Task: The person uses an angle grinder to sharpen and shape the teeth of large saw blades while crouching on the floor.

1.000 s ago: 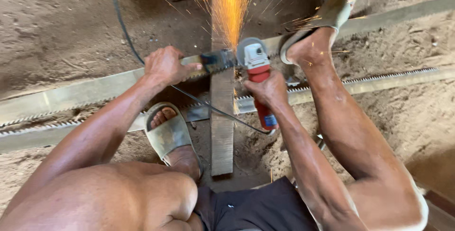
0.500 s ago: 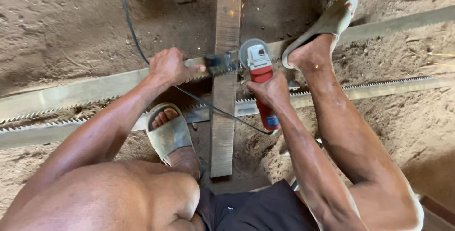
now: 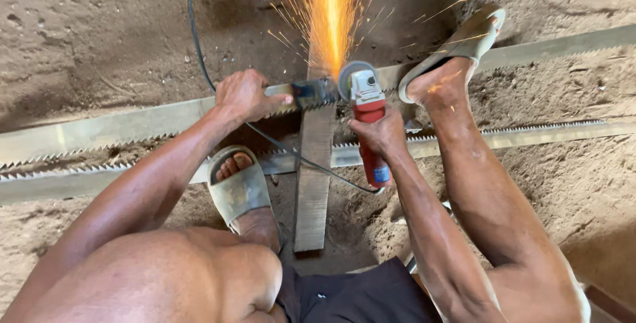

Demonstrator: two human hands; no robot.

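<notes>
Head view, looking down: the person squats on a sandy earth floor (image 3: 99, 38) over two long grey toothed steel saw blades (image 3: 132, 124) lying roughly left to right, crossed by a weathered wooden plank (image 3: 313, 184) set underneath as a rest. The right hand (image 3: 377, 134) is clenched around the body of a red-bodied electric angle grinder (image 3: 368, 121); the left hand (image 3: 246, 96) is closed on its dark side handle. The grinder sits where the upper blade crosses the plank, disc end touching the steel. Its long axis runs near to far, disc end pointing away from the person, tail and black power cable (image 3: 192, 38) toward the body. An orange spark stream (image 3: 328, 18) flies forward, away from the person.

Judged risks: both feet wear only open grey sandals (image 3: 238, 190), and the right foot, pressing on the blade, is just beside the disc, so a kickback or slip could reach bare skin. Stray sparks land on that foot. The cable passes under the left forearm near the cut and could snag or be nicked. No gloves are visible.
</notes>
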